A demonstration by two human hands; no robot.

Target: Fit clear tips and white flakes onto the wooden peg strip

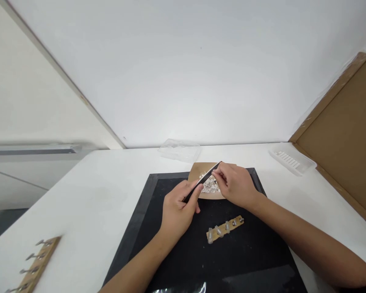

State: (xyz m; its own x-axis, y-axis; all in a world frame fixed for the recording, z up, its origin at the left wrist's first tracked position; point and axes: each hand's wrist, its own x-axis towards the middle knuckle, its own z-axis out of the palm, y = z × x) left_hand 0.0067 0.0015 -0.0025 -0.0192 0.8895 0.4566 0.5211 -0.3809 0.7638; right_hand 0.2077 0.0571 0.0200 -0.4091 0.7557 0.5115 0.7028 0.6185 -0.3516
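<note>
My left hand [179, 205] grips a thin dark strip with a pale edge [205, 178], which slants up to the right. The thumb lies along its face. Against the upper part of the strip, the fingertips of my right hand [236, 183] are pinched together; whatever they hold is hidden or too small to make out. Beneath both hands, a brown tray [196, 169] carries a heap of small whitish flakes [211, 185]. Nearer to me, a short wooden strip with several metal and clear clips [225, 230] lies on the black mat [247, 256].
On the white table [88, 195], another wooden strip with metal clips [38, 264] lies at the lower left. A clear plastic lid or tray [179, 150] sits by the back wall. At right are a translucent slotted tray [293, 160] and a brown cardboard panel [350, 138].
</note>
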